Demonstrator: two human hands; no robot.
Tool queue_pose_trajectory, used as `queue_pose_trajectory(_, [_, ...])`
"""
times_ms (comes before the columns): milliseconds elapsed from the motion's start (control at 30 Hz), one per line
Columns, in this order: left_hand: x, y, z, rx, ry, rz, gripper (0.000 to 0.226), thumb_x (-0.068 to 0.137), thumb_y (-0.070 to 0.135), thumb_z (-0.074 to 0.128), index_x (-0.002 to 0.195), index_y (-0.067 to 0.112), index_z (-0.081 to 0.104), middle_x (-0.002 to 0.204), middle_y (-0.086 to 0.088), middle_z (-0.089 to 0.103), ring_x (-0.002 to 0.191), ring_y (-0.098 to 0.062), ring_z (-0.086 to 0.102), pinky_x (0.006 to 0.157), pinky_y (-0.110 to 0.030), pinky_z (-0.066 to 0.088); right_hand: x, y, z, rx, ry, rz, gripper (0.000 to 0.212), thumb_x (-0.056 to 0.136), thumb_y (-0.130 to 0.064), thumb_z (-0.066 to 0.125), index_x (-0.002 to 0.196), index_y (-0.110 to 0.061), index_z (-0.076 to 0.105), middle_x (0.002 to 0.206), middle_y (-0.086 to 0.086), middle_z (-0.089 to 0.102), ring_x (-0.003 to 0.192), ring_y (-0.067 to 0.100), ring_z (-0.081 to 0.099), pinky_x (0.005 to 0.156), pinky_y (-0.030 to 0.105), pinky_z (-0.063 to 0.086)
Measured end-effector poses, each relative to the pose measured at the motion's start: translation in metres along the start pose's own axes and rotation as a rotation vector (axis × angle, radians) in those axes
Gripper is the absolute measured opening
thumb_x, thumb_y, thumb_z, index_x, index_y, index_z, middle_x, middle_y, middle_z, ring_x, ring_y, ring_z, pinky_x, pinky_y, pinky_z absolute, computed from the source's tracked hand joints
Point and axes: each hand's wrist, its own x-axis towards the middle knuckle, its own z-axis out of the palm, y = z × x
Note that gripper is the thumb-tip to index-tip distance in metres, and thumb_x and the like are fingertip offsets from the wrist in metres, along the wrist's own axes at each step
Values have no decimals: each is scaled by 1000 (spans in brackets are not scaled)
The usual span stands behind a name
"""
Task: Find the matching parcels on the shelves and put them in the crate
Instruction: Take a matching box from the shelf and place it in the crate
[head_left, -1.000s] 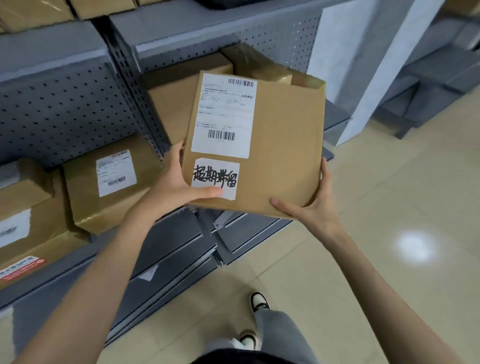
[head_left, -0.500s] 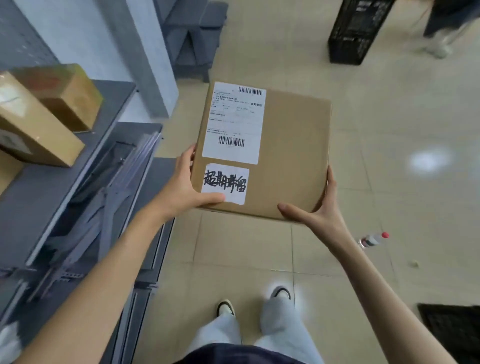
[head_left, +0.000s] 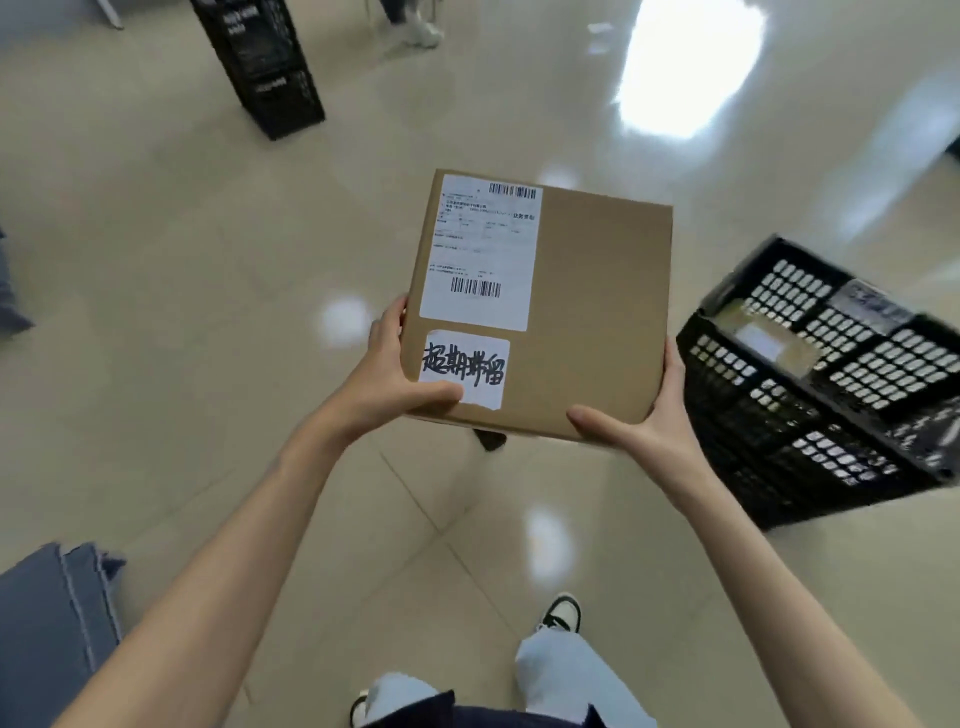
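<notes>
I hold a flat brown cardboard parcel in front of me above the floor. It carries a white shipping label with barcodes and a smaller white sticker with handwritten black characters. My left hand grips its near left corner, thumb on the sticker. My right hand grips the near right corner, thumb on top and fingers underneath. A black plastic crate stands on the floor to the right of the parcel, with a brown parcel bearing a white label inside it.
A second, taller black crate stands at the far left of the shiny beige tiled floor. Another person's shoe shows at the top. Grey shelf parts lie at the lower left. My own legs and shoes are below.
I have turned away from the shelves with the parcel in both hands. The shelves have left the view and the black crate on the right has come in beside the parcel.
</notes>
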Motion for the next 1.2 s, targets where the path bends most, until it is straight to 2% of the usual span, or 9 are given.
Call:
queue_pose_trajectory(200, [95, 84, 148, 44, -251, 81, 110, 47, 37, 71, 142, 38, 13, 136, 1, 34, 125, -21, 44, 103, -46, 41, 22, 29, -160, 37, 223, 46, 128, 48, -39, 91, 144, -46, 6, 143, -17, 34, 130, 2, 40, 111, 31, 32])
queue_pose_trajectory(367, [154, 120, 228, 71, -428, 99, 111, 51, 32, 75, 143, 35, 12, 138, -4, 37, 119, -23, 51, 96, -48, 47, 38, 58, -236, 62, 357, 99, 127, 54, -32, 89, 147, -40, 2, 143, -18, 35, 128, -1, 40, 105, 21, 32])
queue_pose_trajectory(467, [191, 126, 264, 79, -497, 95, 105, 63, 17, 77, 144, 32, 13, 136, 1, 39, 109, -8, 56, 84, -31, 55, 53, 78, -264, 66, 402, 142, 127, 56, -31, 89, 148, -36, 1, 148, -15, 32, 131, 1, 38, 109, 23, 30])
queue_pose_trajectory(567, [231, 133, 297, 81, -571, 74, 102, 67, 10, 77, 145, 30, 15, 125, 10, 45, 99, 1, 56, 66, -14, 52, 77, 98, -291, 58, 436, 190, 127, 56, -35, 88, 149, -34, 0, 147, -16, 31, 131, 1, 37, 109, 24, 29])
queue_pose_trajectory(733, [316, 141, 354, 77, -668, 34, 99, 66, 8, 73, 145, 29, 19, 133, 3, 43, 115, -16, 50, 81, -24, 50, 133, 129, -336, 66, 481, 283, 129, 56, -38, 87, 148, -36, -3, 147, -16, 30, 130, 0, 36, 106, 21, 28])
queue_pose_trajectory(900, [397, 151, 418, 123, -790, -38, 97, 64, 2, 71, 143, 27, 22, 123, 6, 46, 105, -6, 52, 68, -14, 50, 186, 159, -375, 64, 548, 433, 126, 58, -33, 87, 148, -36, -1, 146, -12, 36, 128, 5, 41, 108, 25, 31])
queue_pose_trajectory(1000, [442, 152, 456, 197, -827, -62, 96, 71, -8, 69, 145, 25, 18, 125, 6, 42, 104, -5, 51, 65, -13, 51, 216, 181, -398, 31, 571, 523, 126, 56, -37, 87, 148, -34, 0, 145, -1, 39, 130, 16, 41, 112, 39, 32])
queue_pose_trajectory(1100, [477, 149, 490, 249, -883, -85, 106, 66, -8, 73, 147, 26, 13, 120, 12, 47, 105, -7, 54, 69, -19, 54, 245, 207, -415, 44, 554, 571, 126, 57, -39, 86, 147, -35, -1, 146, 4, 35, 133, 21, 35, 113, 44, 30])
queue_pose_trajectory(1200, [504, 135, 519, 277, -830, -118, 119, 61, -4, 80, 149, 23, 4, 135, 8, 38, 109, -10, 51, 76, -23, 53, 270, 236, -427, 81, 536, 603, 125, 58, -37, 87, 147, -34, -1, 146, 4, 34, 131, 17, 37, 113, 41, 30])
